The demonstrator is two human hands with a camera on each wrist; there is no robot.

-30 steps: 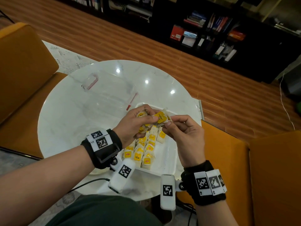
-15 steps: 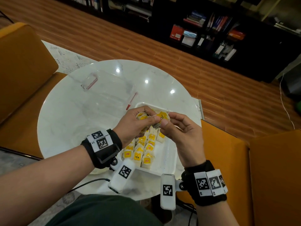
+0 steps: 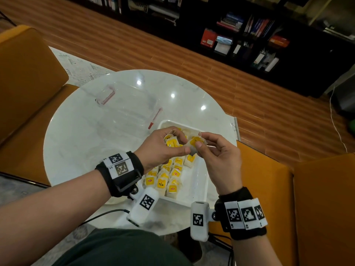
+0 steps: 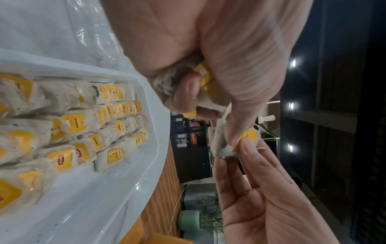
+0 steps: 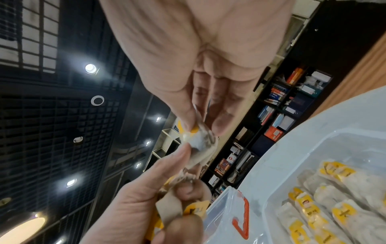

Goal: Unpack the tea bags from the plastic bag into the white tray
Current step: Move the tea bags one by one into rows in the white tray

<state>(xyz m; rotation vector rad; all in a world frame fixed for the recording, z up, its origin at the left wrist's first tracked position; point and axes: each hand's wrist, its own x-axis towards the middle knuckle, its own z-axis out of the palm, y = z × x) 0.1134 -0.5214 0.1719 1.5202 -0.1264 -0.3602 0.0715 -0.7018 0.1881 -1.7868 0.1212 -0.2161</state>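
The head view looks steeply down from above the white tray [image 3: 199,186] on the round table [image 3: 80,139]. Each wrist view sits close beside the tray, looking along its palm; all three share the tray.

Your tray [image 3: 199,186] sits on the table [image 3: 76,135] before you, tea bags [image 3: 167,177] in rows in its left part. The plastic bag [image 3: 126,106] lies behind it, further left.

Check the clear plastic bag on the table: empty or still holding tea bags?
Looks empty: the clear plastic bag lies flat, with only marble table showing through.
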